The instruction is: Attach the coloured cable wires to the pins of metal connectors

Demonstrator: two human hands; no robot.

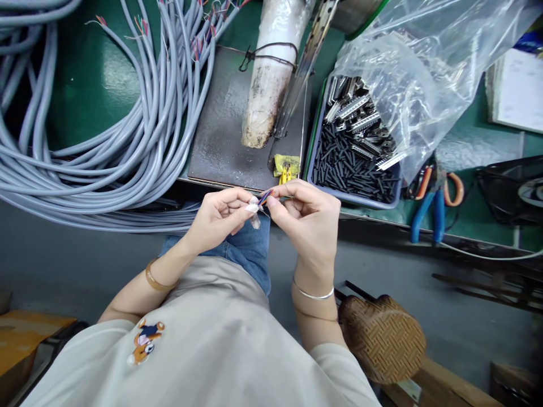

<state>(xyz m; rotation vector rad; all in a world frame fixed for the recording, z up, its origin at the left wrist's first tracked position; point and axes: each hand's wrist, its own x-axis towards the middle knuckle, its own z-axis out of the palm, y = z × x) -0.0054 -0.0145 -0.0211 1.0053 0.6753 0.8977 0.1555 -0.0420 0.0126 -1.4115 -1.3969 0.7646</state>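
Note:
A small bundle of thin coloured wires (266, 197) stretches between my two hands at the bench's front edge. My left hand (220, 213) is closed, thumb and forefinger pinching the bundle from the left; white wraps cover those fingertips. From the right, my right hand (307, 213) pinches the wires' other end between thumb and forefinger. Just beyond my fingers lies a yellow-handled tool (285, 173) on a yellow pad. Grey cables (148, 152) run in a thick bunch on the left, some passing behind my left hand. Whether the held wires belong to one of them is hidden.
A blue-grey bin (354, 198) holds black sleeves (352, 164) and metal connectors (360, 116), partly under a plastic bag (419, 73). Pliers (433, 203) overhang the bench edge at right. A wrapped white tube (271, 73) stands over a dark plate (220, 124). A stool (386, 339) is below right.

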